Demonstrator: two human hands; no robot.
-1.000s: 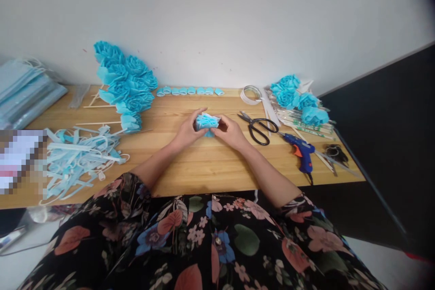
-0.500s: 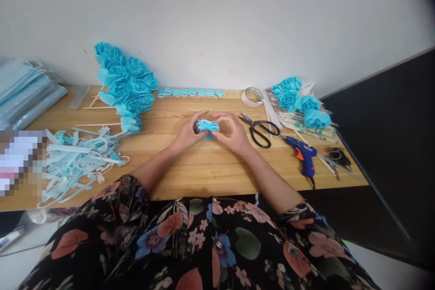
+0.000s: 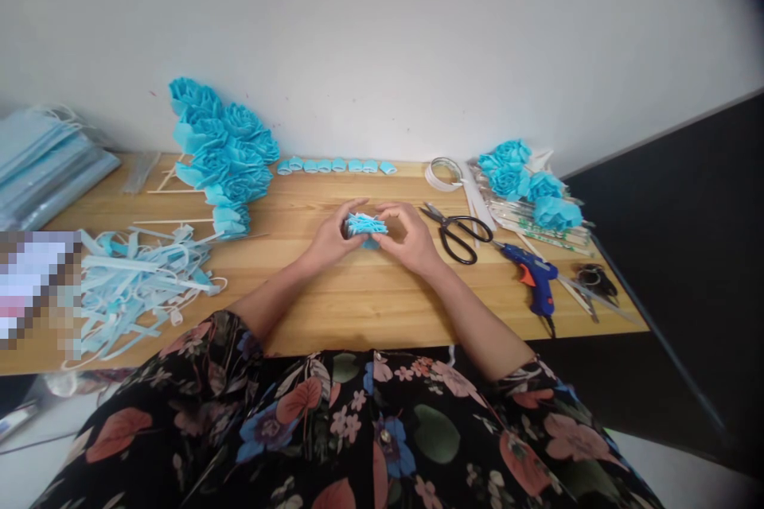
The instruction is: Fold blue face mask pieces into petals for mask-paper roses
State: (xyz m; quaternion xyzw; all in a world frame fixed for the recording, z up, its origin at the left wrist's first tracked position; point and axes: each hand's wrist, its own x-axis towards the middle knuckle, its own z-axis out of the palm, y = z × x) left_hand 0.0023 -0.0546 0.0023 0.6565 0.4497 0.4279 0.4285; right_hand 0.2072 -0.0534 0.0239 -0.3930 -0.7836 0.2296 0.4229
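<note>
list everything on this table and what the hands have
small flower: one, light blue, between both hands
flower pile: many, blue, back left by the wall
flowers on sticks: about four, blue, back right
rolled pieces: several in a row, blue, by the wall
cut strips: a heap, pale blue, front left
mask stack: one stack, pale blue, far left
tape roll: one, white, back right of centre
scissors: one pair, black handles, right of the hands
glue gun: one, blue with orange trigger, right
table: one, light wood
left hand: bare, holding the small flower
right hand: bare, holding the small flower
</note>
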